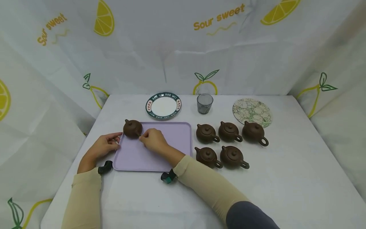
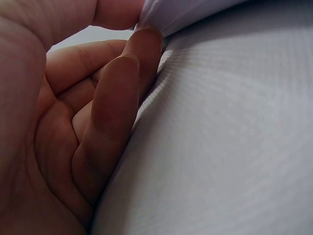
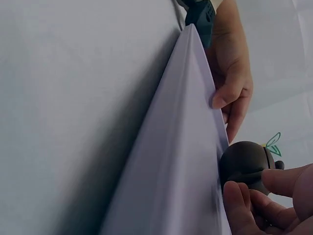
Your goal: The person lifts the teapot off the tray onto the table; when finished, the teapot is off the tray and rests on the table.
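A purple rectangular tray lies on the white table. On its far left corner stands a small brown teapot, its spout pointing away to the left. My right hand reaches over the tray and pinches the teapot's handle between thumb and fingers; the right wrist view shows this teapot close by. At the tray's left edge, my left hand holds the rim. In the left wrist view, the left thumb meets the tray's edge, with curled fingers beside it near the tablecloth.
Several matching teapots stand in two rows right of the tray, handles toward the right. Behind are a green-rimmed plate, a grey glass and a round floral mat. A printed white curtain rises behind the table.
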`<state>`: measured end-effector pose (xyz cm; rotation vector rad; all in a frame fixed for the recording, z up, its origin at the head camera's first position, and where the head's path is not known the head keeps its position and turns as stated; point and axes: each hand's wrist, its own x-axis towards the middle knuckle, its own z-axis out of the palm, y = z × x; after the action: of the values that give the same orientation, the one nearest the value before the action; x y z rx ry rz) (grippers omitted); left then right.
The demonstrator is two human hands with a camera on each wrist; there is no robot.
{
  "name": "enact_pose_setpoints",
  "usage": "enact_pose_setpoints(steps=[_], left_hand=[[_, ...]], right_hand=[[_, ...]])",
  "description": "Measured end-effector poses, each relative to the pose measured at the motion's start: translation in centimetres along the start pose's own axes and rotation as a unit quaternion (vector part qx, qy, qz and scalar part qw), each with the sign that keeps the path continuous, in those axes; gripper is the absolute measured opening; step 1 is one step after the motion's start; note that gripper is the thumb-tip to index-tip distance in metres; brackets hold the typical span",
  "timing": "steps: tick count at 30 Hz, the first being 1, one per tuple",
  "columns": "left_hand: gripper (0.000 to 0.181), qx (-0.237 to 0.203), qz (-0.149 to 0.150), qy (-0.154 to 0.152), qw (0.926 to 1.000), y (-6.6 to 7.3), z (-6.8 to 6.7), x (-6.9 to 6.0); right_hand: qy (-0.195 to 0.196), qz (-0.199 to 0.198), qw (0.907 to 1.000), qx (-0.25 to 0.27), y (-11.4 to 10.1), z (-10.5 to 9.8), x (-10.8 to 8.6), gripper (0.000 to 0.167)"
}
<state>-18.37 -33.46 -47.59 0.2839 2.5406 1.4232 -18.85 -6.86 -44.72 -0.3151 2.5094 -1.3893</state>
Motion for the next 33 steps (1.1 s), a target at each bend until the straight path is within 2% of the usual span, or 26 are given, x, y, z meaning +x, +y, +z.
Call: enact_pose_setpoints(steps=[7,10,16,24,33], left_hand=[[0.06,0.005,-0.003,0.001,1.0,-0.1,-0.2,0.1],[0.06,0.008,-0.002,0.002,1.0,-0.2,-0.2,0.0],[0.061,-0.008,-0.007,-0.005,0.9999,0.0,0.0,-0.1],[0.058,0.007,0.009,0.0,0.9999,-0.1,0.0,0.1],[0.058,0.011,0.014,0.004,0.9998,-0.2,0.0,-0.1]], right_hand=[[0.019,-0.002,0.9998,0.003,0.2,1.0,0.9,0.028],[0.023,-0.007,0.9996,-0.012,0.2,1.3,1.2,0.031],[0.05,-0.018,0.998,-0.034,0.1,1.4,1.5,0.016],[0.033,-0.014,0.9993,0.011,0.6,0.7,1.2,0.015],[0.032,-0.023,0.9989,0.028,1.3,-1.5,-0.6,0.01]])
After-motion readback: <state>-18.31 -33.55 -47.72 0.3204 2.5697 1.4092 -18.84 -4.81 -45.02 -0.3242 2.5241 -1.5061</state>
